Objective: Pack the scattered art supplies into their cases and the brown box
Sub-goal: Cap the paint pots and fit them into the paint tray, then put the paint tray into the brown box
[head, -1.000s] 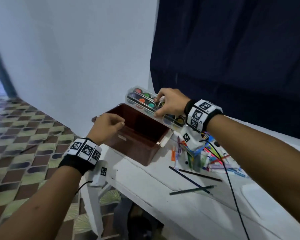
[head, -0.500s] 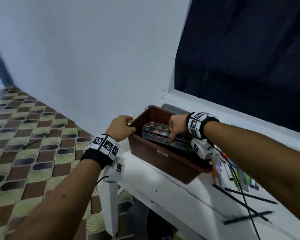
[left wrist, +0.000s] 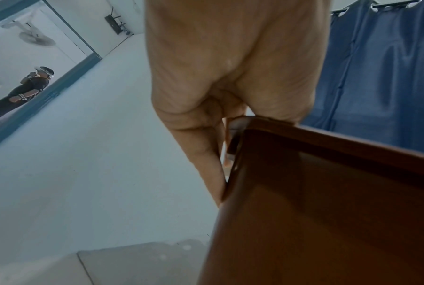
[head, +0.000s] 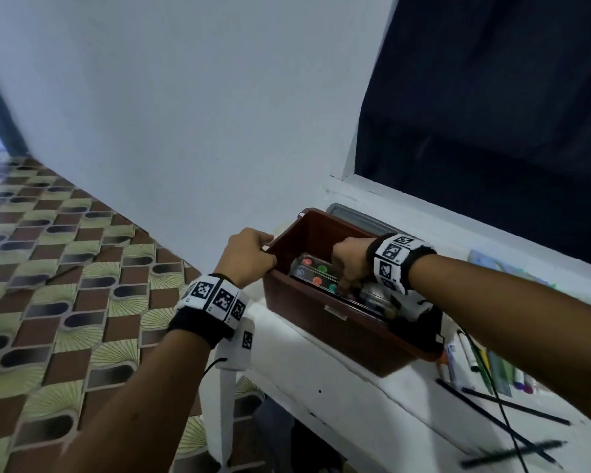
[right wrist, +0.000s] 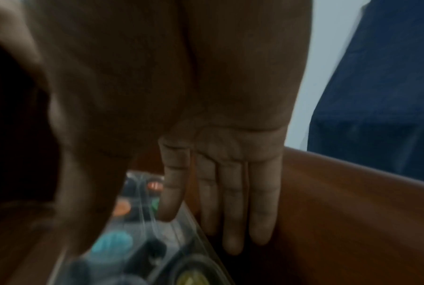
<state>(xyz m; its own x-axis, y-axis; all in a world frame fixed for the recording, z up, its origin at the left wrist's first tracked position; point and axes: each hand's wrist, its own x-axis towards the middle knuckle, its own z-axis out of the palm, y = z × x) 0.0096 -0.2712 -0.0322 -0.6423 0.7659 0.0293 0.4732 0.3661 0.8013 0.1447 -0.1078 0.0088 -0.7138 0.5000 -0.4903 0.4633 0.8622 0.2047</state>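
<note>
Hands: left hand (head: 249, 256) gripping brown box (head: 325, 319) rim, right hand (head: 350, 264) holding paint case (head: 313, 273) inside, pencils (head: 512, 409) nearby

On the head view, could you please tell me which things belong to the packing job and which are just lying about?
Part of the job:
- brown box, its rim gripped by the left hand
- clear paint case inside it, under the right hand
- markers and dark pencils on the white table

Lying about:
- grey tray behind the box
- black cable
</note>
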